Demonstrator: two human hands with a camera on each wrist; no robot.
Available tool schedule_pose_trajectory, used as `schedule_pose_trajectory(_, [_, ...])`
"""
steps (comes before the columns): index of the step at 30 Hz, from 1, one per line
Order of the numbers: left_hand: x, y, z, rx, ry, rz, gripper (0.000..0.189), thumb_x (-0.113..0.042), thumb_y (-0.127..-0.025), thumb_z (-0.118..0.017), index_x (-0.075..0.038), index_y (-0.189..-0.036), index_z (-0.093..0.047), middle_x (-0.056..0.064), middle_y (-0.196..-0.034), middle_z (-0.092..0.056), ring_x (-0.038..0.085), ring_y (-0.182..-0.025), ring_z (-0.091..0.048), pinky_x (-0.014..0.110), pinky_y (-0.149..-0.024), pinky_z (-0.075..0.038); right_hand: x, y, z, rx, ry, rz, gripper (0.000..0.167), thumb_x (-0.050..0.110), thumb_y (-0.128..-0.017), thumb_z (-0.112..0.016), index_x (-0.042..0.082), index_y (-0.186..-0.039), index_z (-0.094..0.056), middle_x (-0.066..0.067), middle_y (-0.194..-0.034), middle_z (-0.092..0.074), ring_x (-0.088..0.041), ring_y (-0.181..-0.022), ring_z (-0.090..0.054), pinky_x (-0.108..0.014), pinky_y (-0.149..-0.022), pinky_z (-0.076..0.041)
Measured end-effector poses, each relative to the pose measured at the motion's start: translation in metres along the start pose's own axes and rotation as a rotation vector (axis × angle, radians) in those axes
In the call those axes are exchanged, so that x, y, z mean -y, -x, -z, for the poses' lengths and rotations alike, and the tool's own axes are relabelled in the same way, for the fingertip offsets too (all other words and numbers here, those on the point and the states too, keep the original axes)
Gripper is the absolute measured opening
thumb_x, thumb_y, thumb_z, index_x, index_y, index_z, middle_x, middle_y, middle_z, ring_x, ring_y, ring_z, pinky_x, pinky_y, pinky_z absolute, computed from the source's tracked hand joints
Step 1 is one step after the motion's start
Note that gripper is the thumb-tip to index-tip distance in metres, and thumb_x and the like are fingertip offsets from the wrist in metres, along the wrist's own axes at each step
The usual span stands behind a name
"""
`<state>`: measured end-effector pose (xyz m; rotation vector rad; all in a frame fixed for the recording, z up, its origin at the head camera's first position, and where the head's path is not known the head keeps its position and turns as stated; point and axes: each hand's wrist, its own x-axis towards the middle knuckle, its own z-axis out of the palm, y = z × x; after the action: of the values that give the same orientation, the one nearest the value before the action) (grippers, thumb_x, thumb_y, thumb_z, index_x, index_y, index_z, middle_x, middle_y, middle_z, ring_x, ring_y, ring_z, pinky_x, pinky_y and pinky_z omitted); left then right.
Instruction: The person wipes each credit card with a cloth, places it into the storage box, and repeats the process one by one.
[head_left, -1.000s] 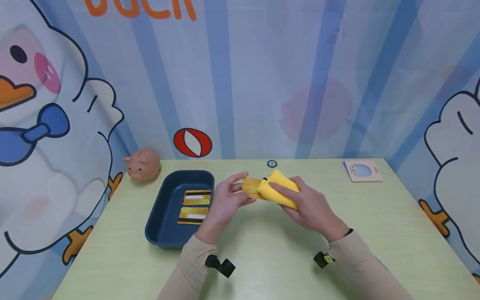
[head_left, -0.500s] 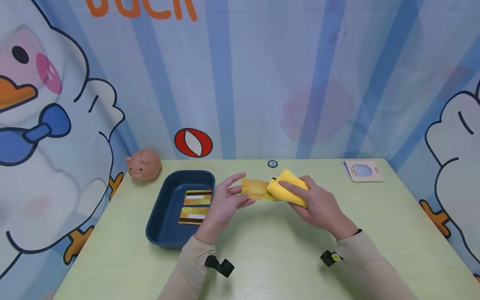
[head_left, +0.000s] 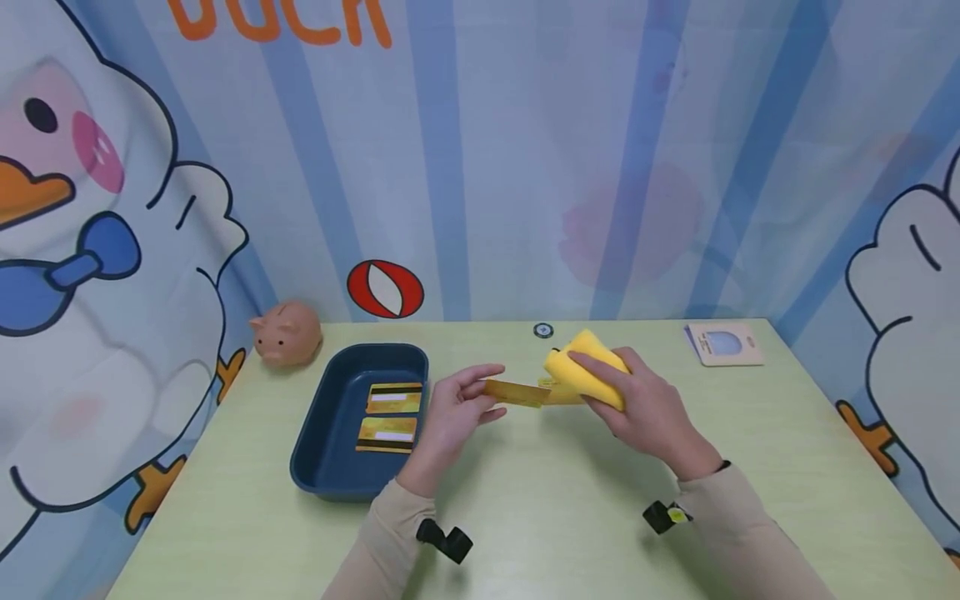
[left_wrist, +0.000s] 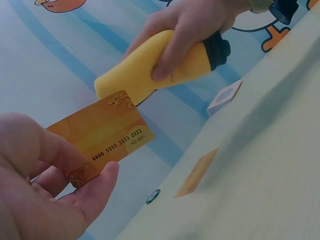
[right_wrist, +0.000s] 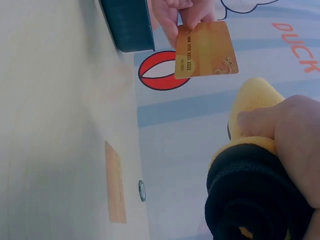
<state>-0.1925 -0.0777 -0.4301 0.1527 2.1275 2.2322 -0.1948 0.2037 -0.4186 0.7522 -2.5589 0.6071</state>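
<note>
My left hand (head_left: pixel 454 417) pinches one end of a gold bank card (head_left: pixel 516 392) between fingers and thumb. In the left wrist view the card's number side shows. My right hand (head_left: pixel 651 404) grips a rolled yellow cloth (head_left: pixel 588 367), its black end (right_wrist: pixel 250 190) large in the right wrist view. There a small gap separates the cloth from the held card. A second gold card (right_wrist: pixel 115 182) lies flat on the table, partly hidden in the head view by the hands' things.
To the left stands a blue tray (head_left: pixel 309 467) with two gold cards (head_left: pixel 393 397) inside. Behind it sits a pink piggy bank (head_left: pixel 287 333). A small round disc (head_left: pixel 543 331) lies at the table's back edge, and a pale pink card-like item (head_left: pixel 724 343) at the back right.
The right hand has drawn the yellow cloth rightward, off the held card. The left hand has tilted that card, and the card lying on the table now shows beside it.
</note>
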Motion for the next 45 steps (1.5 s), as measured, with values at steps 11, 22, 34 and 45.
schedule_pose_trajectory(11, [0.007,-0.001,-0.003,0.007,0.011,-0.011,0.024,0.006,-0.102,-0.057,0.002,-0.115,-0.077,0.015,-0.12,-0.072,0.026,-0.11,-0.07,0.037,-0.093,-0.062,0.007,-0.007,0.003,-0.006,-0.019,0.02,0.066,0.023,-0.093,-0.081,0.032,-0.152,-0.056,-0.016,-0.126,-0.056,-0.019,-0.081,-0.054,-0.03,-0.058,-0.047])
schedule_pose_trajectory(22, [0.005,-0.001,-0.006,0.023,0.044,-0.019,0.02,0.005,-0.102,-0.059,0.009,-0.116,-0.074,0.02,-0.136,-0.067,0.037,-0.123,-0.066,0.039,-0.1,-0.058,0.013,-0.011,0.005,-0.023,-0.031,0.019,0.066,0.018,-0.091,-0.083,0.031,-0.151,-0.058,-0.016,-0.124,-0.058,-0.02,-0.081,-0.054,-0.032,-0.058,-0.048])
schedule_pose_trajectory(34, [0.007,0.0,-0.006,0.076,0.049,-0.014,0.021,0.003,-0.102,-0.062,0.006,-0.118,-0.075,0.019,-0.13,-0.069,0.026,-0.112,-0.073,0.039,-0.097,-0.06,0.014,-0.01,0.007,-0.014,-0.02,0.022,0.067,0.02,-0.092,-0.083,0.03,-0.152,-0.056,-0.017,-0.124,-0.057,-0.021,-0.082,-0.053,-0.032,-0.06,-0.049])
schedule_pose_trajectory(45, [0.007,0.003,-0.003,0.17,0.056,-0.016,0.036,0.006,-0.1,-0.064,0.003,-0.136,-0.067,0.026,-0.139,-0.061,0.036,-0.116,-0.072,0.035,-0.094,-0.061,0.014,-0.009,0.007,-0.011,-0.017,0.019,0.066,0.02,-0.092,-0.082,0.03,-0.152,-0.056,-0.017,-0.124,-0.057,-0.021,-0.082,-0.053,-0.032,-0.06,-0.049])
